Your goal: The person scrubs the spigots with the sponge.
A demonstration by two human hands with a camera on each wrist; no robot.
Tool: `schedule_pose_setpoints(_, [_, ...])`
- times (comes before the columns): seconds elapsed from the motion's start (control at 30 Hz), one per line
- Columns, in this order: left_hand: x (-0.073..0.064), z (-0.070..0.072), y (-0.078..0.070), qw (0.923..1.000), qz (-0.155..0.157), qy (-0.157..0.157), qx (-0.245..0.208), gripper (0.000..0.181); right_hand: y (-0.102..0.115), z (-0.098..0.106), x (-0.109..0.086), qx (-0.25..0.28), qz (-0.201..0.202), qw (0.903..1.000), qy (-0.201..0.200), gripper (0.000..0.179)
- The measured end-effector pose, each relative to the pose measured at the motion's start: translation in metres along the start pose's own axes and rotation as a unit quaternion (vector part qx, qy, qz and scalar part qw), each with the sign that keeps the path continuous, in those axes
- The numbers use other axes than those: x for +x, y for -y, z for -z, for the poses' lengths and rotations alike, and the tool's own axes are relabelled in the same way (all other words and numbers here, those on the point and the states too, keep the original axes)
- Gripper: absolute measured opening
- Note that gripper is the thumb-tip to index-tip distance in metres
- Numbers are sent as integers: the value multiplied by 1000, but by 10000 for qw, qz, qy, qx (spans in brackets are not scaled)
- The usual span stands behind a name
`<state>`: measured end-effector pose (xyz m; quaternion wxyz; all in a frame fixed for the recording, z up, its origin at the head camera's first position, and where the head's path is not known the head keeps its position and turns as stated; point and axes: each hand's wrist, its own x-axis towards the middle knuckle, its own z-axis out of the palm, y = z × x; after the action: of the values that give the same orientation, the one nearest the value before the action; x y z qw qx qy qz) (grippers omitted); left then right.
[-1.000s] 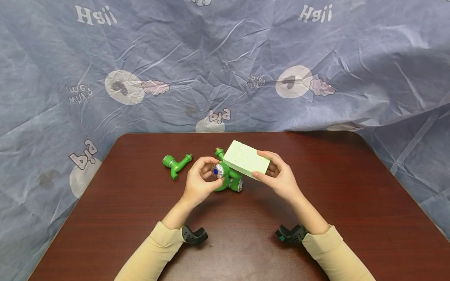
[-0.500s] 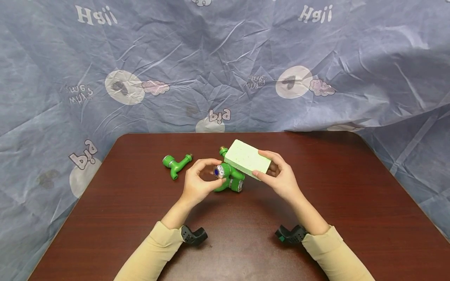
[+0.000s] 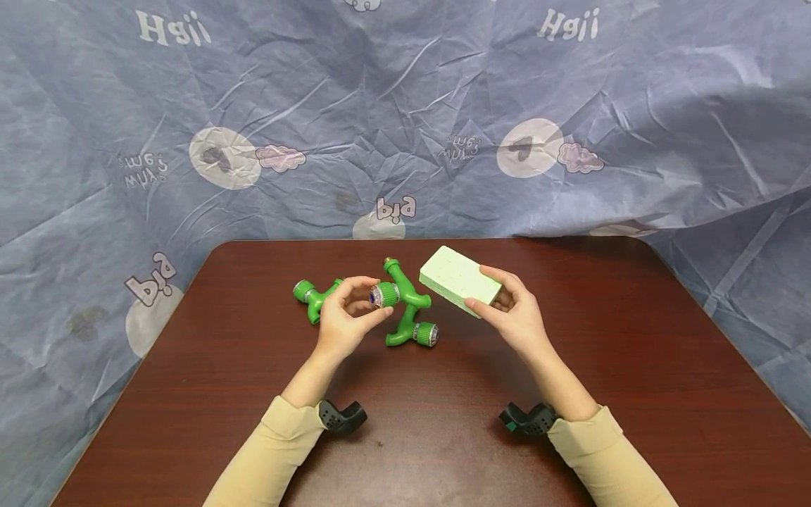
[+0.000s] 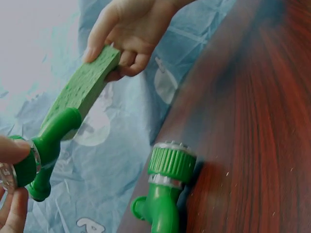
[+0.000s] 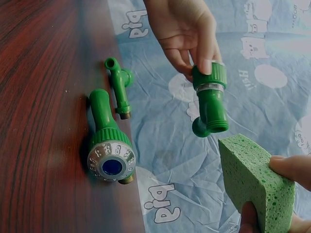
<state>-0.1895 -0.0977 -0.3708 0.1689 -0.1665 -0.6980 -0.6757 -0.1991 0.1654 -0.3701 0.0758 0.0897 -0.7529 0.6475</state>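
My left hand [image 3: 342,318] pinches the ribbed knob of a green plastic tap [image 3: 412,292], holding it above the table with its spout toward the right. In my right hand [image 3: 518,317] is a pale green sponge [image 3: 459,278], gripped by its right end between thumb and fingers. A gap separates sponge and held tap in the head view; the right wrist view shows the sponge [image 5: 257,179] just below the tap's spout [image 5: 214,114]. Another green tap [image 3: 426,334] lies on the table below the held one. A third tap [image 3: 305,291] lies to the left, partly hidden by my left hand.
The dark red-brown table [image 3: 570,366] runs back to a wrinkled blue printed cloth [image 3: 405,127]. Both wrists wear black bands, the left band [image 3: 342,417] and the right band [image 3: 531,420], over the cuffs of beige sleeves.
My left hand has moved left and slightly up, turning the tap so its knob faces further left. The right hand has drawn the sponge right and up, away from the tap it overlapped earlier.
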Motion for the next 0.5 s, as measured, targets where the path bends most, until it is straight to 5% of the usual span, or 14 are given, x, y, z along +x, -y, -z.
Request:
schedule_pose_setpoints(0.3, [9,16,39,9970,653,-414,97,48,0,2,0,156,-192,9997,21,59])
schedule_pose_setpoints(0.5, [10,21,53,9919,1047,-630,335,47,-1,2,1,151,-173,9997,49,59])
